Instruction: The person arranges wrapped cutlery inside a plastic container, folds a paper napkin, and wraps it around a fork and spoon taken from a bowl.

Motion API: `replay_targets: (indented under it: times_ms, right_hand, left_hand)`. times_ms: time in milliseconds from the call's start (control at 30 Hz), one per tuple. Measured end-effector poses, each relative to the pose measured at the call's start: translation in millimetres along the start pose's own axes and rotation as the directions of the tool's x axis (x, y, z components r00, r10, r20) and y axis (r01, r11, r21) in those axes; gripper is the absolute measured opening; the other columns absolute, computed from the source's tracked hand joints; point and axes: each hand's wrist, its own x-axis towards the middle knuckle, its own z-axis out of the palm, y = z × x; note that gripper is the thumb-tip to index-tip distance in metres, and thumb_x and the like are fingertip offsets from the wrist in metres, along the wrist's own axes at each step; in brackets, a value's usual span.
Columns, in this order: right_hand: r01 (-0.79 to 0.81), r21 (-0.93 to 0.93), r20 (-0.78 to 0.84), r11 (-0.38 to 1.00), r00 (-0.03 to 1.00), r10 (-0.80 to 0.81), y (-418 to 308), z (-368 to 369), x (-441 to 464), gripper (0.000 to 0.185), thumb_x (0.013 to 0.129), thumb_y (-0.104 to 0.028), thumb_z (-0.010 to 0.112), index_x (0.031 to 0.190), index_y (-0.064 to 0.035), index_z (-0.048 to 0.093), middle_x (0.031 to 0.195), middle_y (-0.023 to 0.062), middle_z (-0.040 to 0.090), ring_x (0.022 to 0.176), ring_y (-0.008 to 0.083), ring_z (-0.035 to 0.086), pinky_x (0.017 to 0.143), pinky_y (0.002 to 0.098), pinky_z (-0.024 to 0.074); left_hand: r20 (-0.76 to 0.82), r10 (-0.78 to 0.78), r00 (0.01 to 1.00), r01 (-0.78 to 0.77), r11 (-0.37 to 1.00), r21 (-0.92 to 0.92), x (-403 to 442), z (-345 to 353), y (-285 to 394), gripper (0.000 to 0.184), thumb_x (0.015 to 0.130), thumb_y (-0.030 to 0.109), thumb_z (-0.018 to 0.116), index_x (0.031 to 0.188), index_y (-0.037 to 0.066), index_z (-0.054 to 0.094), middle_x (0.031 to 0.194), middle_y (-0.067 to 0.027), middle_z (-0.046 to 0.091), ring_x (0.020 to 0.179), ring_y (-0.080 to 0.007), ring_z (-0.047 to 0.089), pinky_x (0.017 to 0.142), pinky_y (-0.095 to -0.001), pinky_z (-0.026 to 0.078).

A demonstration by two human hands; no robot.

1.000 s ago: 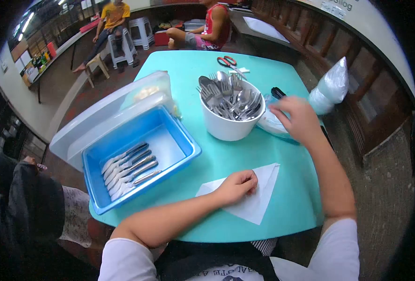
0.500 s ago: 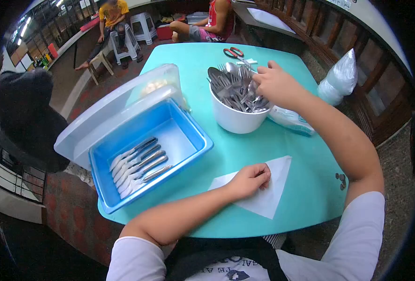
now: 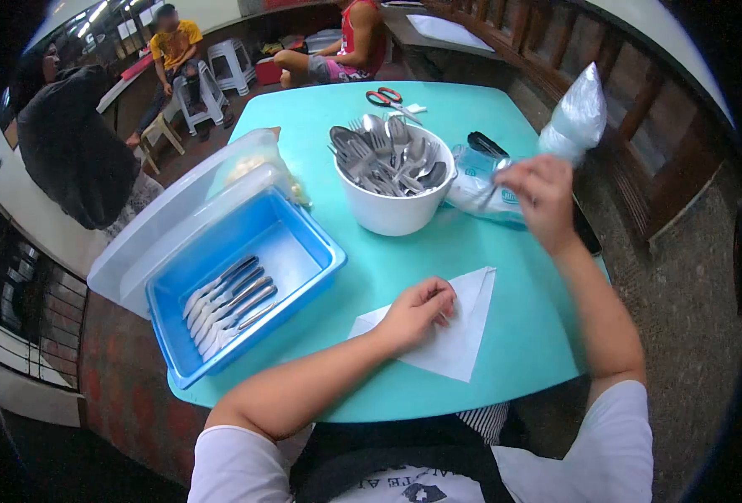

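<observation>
My right hand [image 3: 542, 197] is closed around a piece of metal cutlery [image 3: 490, 196], raised right of the white tub; motion blur hides whether it is a spoon or a fork. Resting on a folded white paper napkin [image 3: 463, 339], my left hand [image 3: 425, 308] has its fingers curled in, and what may be inside them is hidden. The white tub [image 3: 392, 216] is full of loose metal spoons and forks [image 3: 387, 155]. Several cutlery sets [image 3: 228, 306], their lower ends wrapped in white paper, lie side by side in a blue plastic bin [image 3: 304, 272].
A clear lid [image 3: 128, 256] leans beside the bin, near a bag of pale items [image 3: 258, 168]. Scissors [image 3: 392, 101], a plastic pack [image 3: 480, 189] and a tall clear plastic bag [image 3: 576, 117] are around the tub. Beyond the turquoise table [image 3: 304, 394] are several people.
My right hand has left the tub and moved right and toward me, with cutlery in it. My left hand stays on the napkin. The person at the left has shifted, and the view has turned slightly.
</observation>
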Motion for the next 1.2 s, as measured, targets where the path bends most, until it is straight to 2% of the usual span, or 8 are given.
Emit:
replay_targets:
  times_ms: [300, 633, 800, 833, 933, 967, 1100, 1200]
  right_hand:
    - [-0.086, 0.684, 0.141, 0.724, 0.990, -0.016, -77, 10, -88, 0.026, 0.069, 0.001, 0.071, 0.090, -0.0132, 0.076, 0.090, 0.0039, 0.068, 0.082, 0.0232, 0.065, 0.070, 0.0347, 0.0516]
    - [-0.135, 0.776, 0.271, 0.616, 0.953, -0.132, -106, 10, -91, 0.023, 0.075, 0.000, 0.070, 0.094, -0.0120, 0.076, 0.097, 0.0044, 0.069, 0.089, 0.0249, 0.067, 0.080, 0.0348, 0.0540]
    - [-0.512, 0.666, 0.484, 0.543, 0.850, 0.208, -99, -2, -97, 0.036, 0.081, 0.001, 0.066, 0.116, -0.0061, 0.068, 0.108, 0.0110, 0.067, 0.095, 0.0237, 0.068, 0.084, 0.0324, 0.0546]
    - [-0.754, 0.620, 0.684, 0.217, 0.655, 0.321, -95, -8, -99, 0.039, 0.088, -0.003, 0.062, 0.127, -0.0036, 0.060, 0.113, 0.0126, 0.066, 0.094, 0.0207, 0.068, 0.083, 0.0318, 0.0550]
    - [-0.883, 0.422, 0.901, -0.205, 0.381, 0.209, -72, -20, -107, 0.040, 0.092, -0.003, 0.058, 0.132, 0.0000, 0.055, 0.115, 0.0146, 0.065, 0.088, 0.0195, 0.069, 0.079, 0.0307, 0.0550]
    - [-0.913, 0.362, 0.929, -0.186, 0.337, 0.151, -71, -26, -111, 0.041, 0.093, -0.014, 0.061, 0.132, -0.0007, 0.056, 0.111, 0.0128, 0.067, 0.086, 0.0186, 0.069, 0.079, 0.0304, 0.0544]
    - [-0.845, 0.184, 0.950, 0.502, 0.284, 0.130, -109, -70, -72, 0.059, 0.083, -0.038, 0.073, 0.128, -0.0020, 0.059, 0.099, 0.0133, 0.070, 0.085, 0.0211, 0.069, 0.073, 0.0347, 0.0544]
    - [-0.381, 0.176, 0.796, 0.908, 0.598, 0.096, -124, -69, -73, 0.062, 0.078, -0.042, 0.076, 0.124, -0.0038, 0.061, 0.095, 0.0146, 0.069, 0.082, 0.0276, 0.068, 0.068, 0.0383, 0.0541]
  left_hand:
    - [-0.072, 0.000, 0.997, -0.024, 0.943, -0.332, -4, -1, 9, 0.051, 0.104, 0.042, 0.042, 0.139, 0.006, 0.037, 0.094, -0.0033, 0.057, 0.072, -0.0108, 0.056, 0.064, -0.0254, 0.047]
    - [-0.022, 0.017, 1.000, -0.017, 1.000, 0.005, 2, -3, -2, 0.017, 0.103, 0.021, 0.050, 0.106, 0.007, 0.059, 0.077, 0.0061, 0.050, 0.064, -0.0033, 0.044, 0.055, -0.0197, 0.038]
    - [-0.012, 0.033, 0.999, -0.032, 0.998, 0.062, 9, -16, -15, 0.015, 0.103, 0.021, 0.050, 0.102, 0.007, 0.055, 0.085, 0.0041, 0.053, 0.075, -0.0044, 0.049, 0.064, -0.0201, 0.040]
    - [-0.008, 0.047, 0.999, -0.046, 0.996, 0.076, 7, -15, -12, 0.014, 0.103, 0.021, 0.050, 0.101, 0.008, 0.055, 0.084, 0.0041, 0.052, 0.073, -0.0043, 0.048, 0.063, -0.0202, 0.039]
    - [-0.107, 0.015, 0.994, -0.002, 0.992, 0.127, -1, 1, 9, 0.013, 0.103, 0.020, 0.048, 0.101, 0.009, 0.054, 0.082, 0.0037, 0.049, 0.073, -0.0036, 0.045, 0.063, -0.0209, 0.037]
    - [-0.125, 0.035, 0.992, -0.017, 0.989, 0.144, 0, -1, 5, 0.013, 0.103, 0.020, 0.047, 0.101, 0.009, 0.054, 0.081, 0.0034, 0.049, 0.073, -0.0042, 0.045, 0.063, -0.0215, 0.038]
    - [-0.212, 0.144, 0.967, -0.088, 0.964, 0.252, 5, 1, -11, 0.015, 0.104, 0.018, 0.045, 0.100, 0.006, 0.053, 0.081, -0.0002, 0.049, 0.073, -0.0084, 0.046, 0.065, -0.0250, 0.041]
    - [-0.259, 0.230, 0.938, -0.120, 0.917, 0.381, 4, 6, -10, 0.017, 0.104, 0.018, 0.044, 0.099, 0.003, 0.052, 0.081, -0.0051, 0.052, 0.073, -0.0129, 0.049, 0.066, -0.0289, 0.043]
